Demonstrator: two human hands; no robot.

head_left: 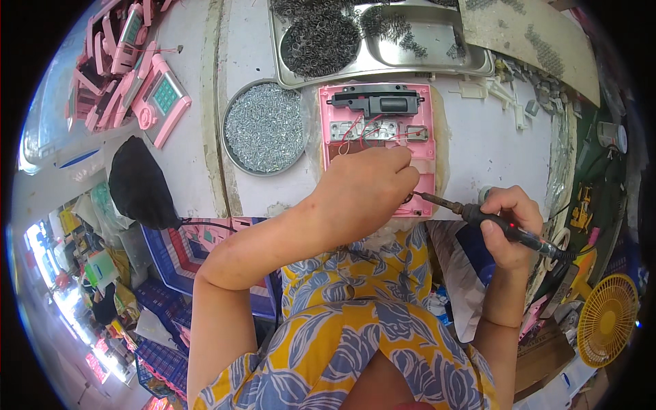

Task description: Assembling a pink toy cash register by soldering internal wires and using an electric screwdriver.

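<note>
Left hand [369, 188]: bunched over the pink case [426, 174] (pinching what, one cannot tell)
Right hand [512, 251]: clamped round the iron [471, 213], apart from the left
Case: open on the bench [499, 154]
Iron: soldering, apparently; next calls for steady aim

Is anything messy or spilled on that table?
Yes, a bit: the pink cases at the upper left lie tilted in a jumbled heap. Pale plastic pieces are scattered right of the metal tray, looking loose instead of sorted. I can't see anything clearly broken.
</note>
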